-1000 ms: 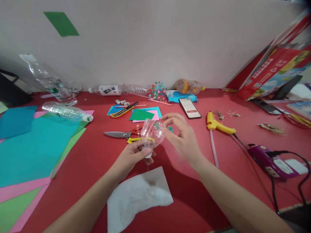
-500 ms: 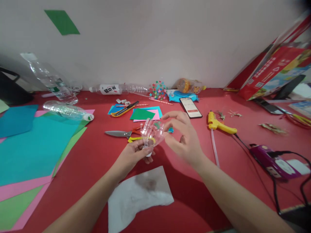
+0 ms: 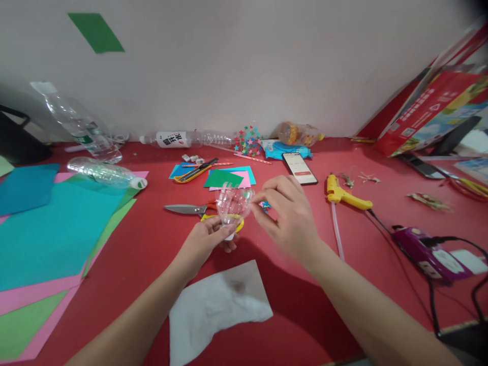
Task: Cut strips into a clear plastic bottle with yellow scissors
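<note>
My left hand (image 3: 213,234) is closed around the white-capped neck of a cut plastic bottle top (image 3: 232,201). Its clear wall is slit into several strips that fan upward. At the right side of these strips, my right hand (image 3: 287,216) pinches with thumb and forefinger, apparently on one strip. Behind the bottle top lie scissors (image 3: 186,209) with orange and yellow handles, partly hidden by it. A small blue and green bit (image 3: 265,206) shows beside my right fingers. Below both hands, a white tissue (image 3: 221,305) rests on the red table (image 3: 125,284).
A yellow glue gun (image 3: 348,199) lies at right, wired towards a purple power strip (image 3: 429,251). Near the wall are a phone (image 3: 299,169), a utility knife (image 3: 196,171), paper pieces (image 3: 224,179) and plastic bottles (image 3: 95,173). Large coloured sheets (image 3: 53,229) cover the left side.
My left hand and the bottle top have shifted slightly left and up. My right fingers, looser before, have drawn together at the strips' right edge.
</note>
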